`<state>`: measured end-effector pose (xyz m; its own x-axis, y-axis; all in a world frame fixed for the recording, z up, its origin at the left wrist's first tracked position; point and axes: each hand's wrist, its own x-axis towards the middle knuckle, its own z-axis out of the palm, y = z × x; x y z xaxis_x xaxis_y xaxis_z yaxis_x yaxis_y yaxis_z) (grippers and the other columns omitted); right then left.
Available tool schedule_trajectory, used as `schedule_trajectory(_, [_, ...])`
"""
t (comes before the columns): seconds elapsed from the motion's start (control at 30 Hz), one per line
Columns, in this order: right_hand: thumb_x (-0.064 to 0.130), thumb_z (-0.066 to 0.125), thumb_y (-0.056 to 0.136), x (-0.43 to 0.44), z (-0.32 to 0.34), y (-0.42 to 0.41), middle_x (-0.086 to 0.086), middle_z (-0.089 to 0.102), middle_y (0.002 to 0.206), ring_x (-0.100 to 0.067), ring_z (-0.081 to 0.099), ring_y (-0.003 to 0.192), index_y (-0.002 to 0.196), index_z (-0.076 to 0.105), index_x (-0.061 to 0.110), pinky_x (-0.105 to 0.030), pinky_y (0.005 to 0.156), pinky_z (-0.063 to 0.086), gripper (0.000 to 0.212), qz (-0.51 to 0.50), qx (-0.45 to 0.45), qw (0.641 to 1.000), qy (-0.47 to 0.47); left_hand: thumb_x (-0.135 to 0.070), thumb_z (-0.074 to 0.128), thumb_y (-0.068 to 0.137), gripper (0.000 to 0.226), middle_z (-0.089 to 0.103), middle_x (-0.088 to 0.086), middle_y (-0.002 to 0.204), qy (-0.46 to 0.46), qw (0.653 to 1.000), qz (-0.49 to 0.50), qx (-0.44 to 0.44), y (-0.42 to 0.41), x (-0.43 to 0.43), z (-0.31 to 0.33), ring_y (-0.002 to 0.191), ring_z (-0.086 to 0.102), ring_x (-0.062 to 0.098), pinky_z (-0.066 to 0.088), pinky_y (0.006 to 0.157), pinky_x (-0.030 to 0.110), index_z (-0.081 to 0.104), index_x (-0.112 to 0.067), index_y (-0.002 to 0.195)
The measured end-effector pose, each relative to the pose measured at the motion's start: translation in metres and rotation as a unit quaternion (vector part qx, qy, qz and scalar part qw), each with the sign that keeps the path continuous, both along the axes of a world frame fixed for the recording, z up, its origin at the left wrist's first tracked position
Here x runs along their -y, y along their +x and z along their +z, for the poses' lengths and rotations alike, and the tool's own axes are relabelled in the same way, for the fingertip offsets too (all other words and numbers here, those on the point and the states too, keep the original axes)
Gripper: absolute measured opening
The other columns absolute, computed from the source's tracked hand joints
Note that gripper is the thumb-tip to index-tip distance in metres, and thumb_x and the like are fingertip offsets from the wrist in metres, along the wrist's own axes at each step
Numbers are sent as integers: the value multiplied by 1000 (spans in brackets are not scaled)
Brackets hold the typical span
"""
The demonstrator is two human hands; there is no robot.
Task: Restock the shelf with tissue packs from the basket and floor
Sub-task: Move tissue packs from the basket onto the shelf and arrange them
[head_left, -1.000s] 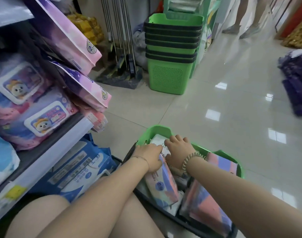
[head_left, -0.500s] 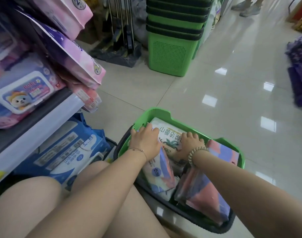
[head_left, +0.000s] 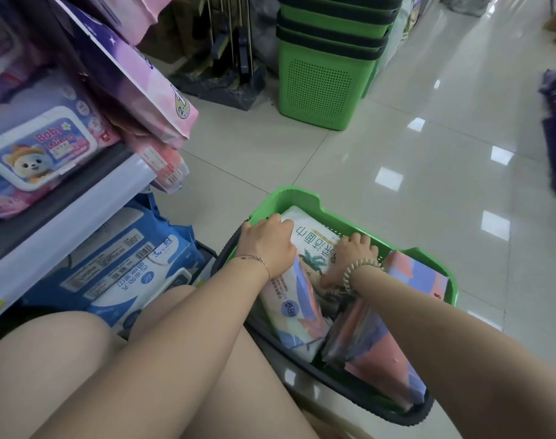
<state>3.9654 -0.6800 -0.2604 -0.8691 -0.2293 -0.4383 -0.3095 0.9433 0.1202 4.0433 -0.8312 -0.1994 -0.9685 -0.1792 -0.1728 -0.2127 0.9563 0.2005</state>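
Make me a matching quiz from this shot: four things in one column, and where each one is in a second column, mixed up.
Things
1. white tissue pack
2. baby wipes pack
3. blue packs
4. stack of green baskets

Places
A. on the shelf, at left
B. under that shelf, low down
C. in the green basket, held by the left hand and the right hand
D. standing on the floor, farther off

Pairs: 1-C, 2-A, 3-B, 4-D
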Motion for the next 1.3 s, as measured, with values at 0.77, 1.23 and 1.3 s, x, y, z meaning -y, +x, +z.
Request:
schedule_trajectory(0.77, [36, 53, 76, 30, 98, 7, -14, 52, 111, -31, 45, 109, 103, 58, 15, -40, 92, 34, 34, 144, -96, 985, -26, -19, 47, 90, 18, 47, 6, 117, 39, 996, 39, 73, 24, 0, 13, 105, 53, 28, 42, 89, 37, 50, -15, 106])
schedule_trajectory(1.23, [33, 55, 72, 27, 190, 18, -12, 54, 103, -30, 46, 105, 83, 52, 15, -42, 94, 40, 22, 118, -147, 976, -113, -19, 64, 76, 63, 43, 6, 130, 66, 996, 48, 26, 24, 21, 56, 116, 49, 29, 46, 95, 46, 34, -18, 132])
schedule_trajectory(1.3, [34, 55, 70, 26, 199, 21, -10, 54, 99, -29, 46, 102, 81, 57, 15, -40, 91, 40, 22, 122, -154, 971, -138, -24, 72, 74, 79, 37, 5, 135, 48, 997, 55, -17, 28, 25, 62, 120, 46, 28, 45, 96, 47, 25, -20, 138])
